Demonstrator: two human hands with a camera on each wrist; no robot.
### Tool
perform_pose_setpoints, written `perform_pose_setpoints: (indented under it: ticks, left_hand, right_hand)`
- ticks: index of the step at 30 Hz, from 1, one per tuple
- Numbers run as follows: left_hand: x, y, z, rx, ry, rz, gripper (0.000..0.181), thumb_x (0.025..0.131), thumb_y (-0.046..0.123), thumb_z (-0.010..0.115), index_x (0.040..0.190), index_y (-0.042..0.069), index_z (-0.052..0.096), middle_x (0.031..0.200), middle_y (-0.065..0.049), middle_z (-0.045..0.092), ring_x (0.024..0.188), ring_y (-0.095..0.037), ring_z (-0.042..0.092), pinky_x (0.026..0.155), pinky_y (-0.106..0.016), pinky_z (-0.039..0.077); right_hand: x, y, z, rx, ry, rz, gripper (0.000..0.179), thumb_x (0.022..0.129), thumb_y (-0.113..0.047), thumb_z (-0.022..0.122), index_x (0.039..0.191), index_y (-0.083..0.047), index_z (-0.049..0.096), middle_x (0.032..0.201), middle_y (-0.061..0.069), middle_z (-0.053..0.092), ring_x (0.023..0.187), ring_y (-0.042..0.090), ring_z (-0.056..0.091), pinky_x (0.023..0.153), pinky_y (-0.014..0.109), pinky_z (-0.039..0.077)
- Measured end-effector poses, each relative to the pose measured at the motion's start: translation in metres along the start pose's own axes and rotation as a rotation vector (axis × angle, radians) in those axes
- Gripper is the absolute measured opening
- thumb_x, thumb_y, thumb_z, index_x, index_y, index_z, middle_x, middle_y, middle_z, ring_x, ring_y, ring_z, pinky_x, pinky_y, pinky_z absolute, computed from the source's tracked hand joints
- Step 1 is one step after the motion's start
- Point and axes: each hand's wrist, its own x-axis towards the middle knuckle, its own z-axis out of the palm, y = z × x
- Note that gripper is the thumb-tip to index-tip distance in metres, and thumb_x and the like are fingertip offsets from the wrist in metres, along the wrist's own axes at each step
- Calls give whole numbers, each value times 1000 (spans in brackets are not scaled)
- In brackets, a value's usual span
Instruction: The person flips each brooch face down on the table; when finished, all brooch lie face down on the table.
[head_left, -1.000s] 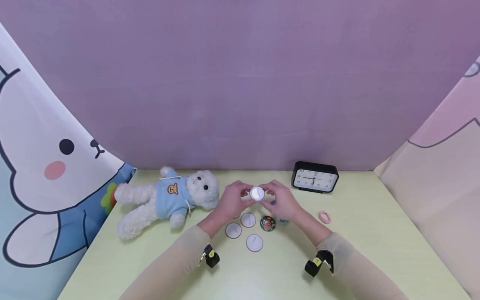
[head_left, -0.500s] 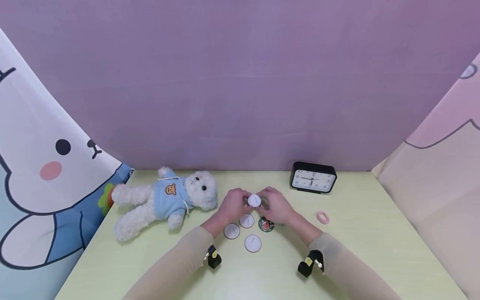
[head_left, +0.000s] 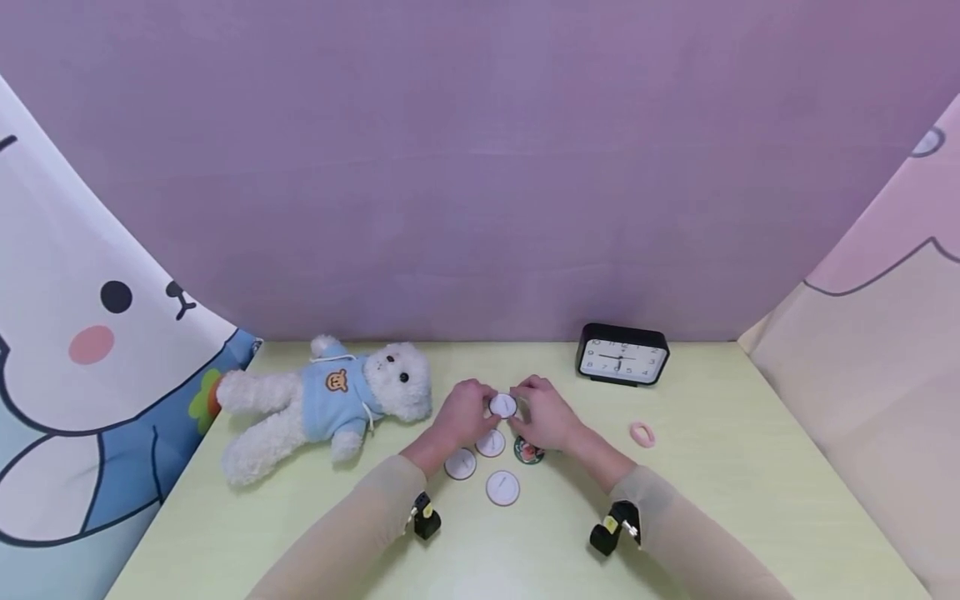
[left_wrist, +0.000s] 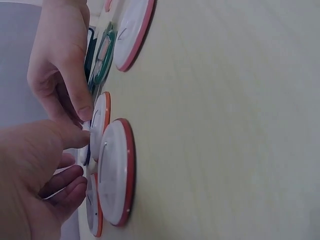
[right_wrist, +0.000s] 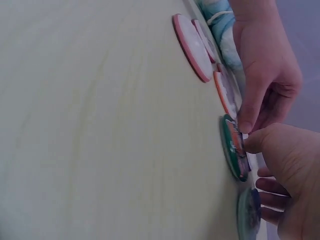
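A round button badge (head_left: 503, 406), white pin back facing up, lies between both hands close over the table. My left hand (head_left: 467, 414) pinches its left edge with thumb and fingertips. On the opposite edge, my right hand (head_left: 550, 415) holds it the same way. Nearer me are more badges showing white backs: one badge (head_left: 491, 443) just below the hands, another badge (head_left: 461, 464) to the left, and a red-rimmed badge (head_left: 503, 488) in front. A green picture badge (head_left: 528, 451) lies face up beside the right thumb. The right wrist view shows a teal-edged badge (right_wrist: 249, 215) by the right fingers.
A white plush toy (head_left: 330, 400) in a blue hoodie lies on the left of the pale table (head_left: 750, 500). At the back right stands a black alarm clock (head_left: 623, 355), with a pink ring-shaped band (head_left: 642, 434) in front of it. A purple backdrop rises behind.
Both hands have lowered the badge towards the table, slightly nearer me. The head view has shifted a little to the right.
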Motion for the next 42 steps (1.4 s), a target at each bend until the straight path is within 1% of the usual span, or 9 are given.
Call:
perform_pose_setpoints:
  ticks: [4,7,11,16,20,26,31,38,42]
  left_hand:
    - [2,6,-1,-15,1,-19,35,94,21,82,123,2,76,111,-12,76,103,-26,70,93,-40,60]
    - [5,16,-1,-24,5,11,34,95,21,80,124,3,76,115,-12,78,108,-29,72,97,-41,60]
    - [11,32,4,-46,-14,47,30,97,17,77,124,5,76,118,-10,80,110,-26,74,98,-39,60]
    - [12,46,15,-59,-69,-13,31,97,14,77,127,6,74,121,-9,79,111,-24,75,101,-38,60]
    - [13,52,24,-39,-76,-32,30,94,12,80,123,6,76,118,-8,80,106,-21,75,100,-35,61]
    - [16,56,31,-33,-35,-20,17,94,10,78,112,8,80,104,-4,82,94,-15,74,90,-29,62]
    - [16,54,32,-57,-5,17,13,97,14,77,108,9,81,99,-3,82,87,-13,73,82,-26,61]
    - [15,51,26,-120,91,81,16,102,19,72,111,11,83,103,-2,84,90,-12,78,80,-22,62]
    - [13,51,20,-158,119,108,17,103,18,71,114,9,82,105,-4,84,89,-12,78,77,-19,61]
  right_hand:
    - [-6,8,-16,-2,3,-8,44,92,-14,77,130,6,70,120,19,71,107,32,70,98,46,60]
    - [-12,16,-31,6,9,10,35,93,-8,74,126,3,72,115,17,74,98,29,73,88,43,63]
    - [-21,27,-46,14,-8,79,25,93,-3,71,118,0,76,108,13,76,90,23,73,79,38,63]
    - [-26,37,-48,1,-64,89,21,93,-1,69,112,0,78,105,13,79,90,20,73,80,36,64]
    - [-28,41,-44,-14,-68,70,19,92,0,72,109,-1,79,102,11,80,88,18,72,80,36,63]
    - [-31,44,-39,66,-49,40,24,86,3,78,109,-3,79,101,7,79,88,16,72,80,31,62]
    - [-35,48,-37,148,-42,82,25,86,-3,83,111,-8,80,100,4,78,88,13,67,80,27,58]
    - [-38,53,-31,192,8,149,16,95,-11,78,110,-14,81,99,-2,79,86,7,67,81,24,58]
    - [-35,51,-30,216,41,144,12,98,-13,75,109,-13,81,95,-3,79,83,6,66,78,24,58]
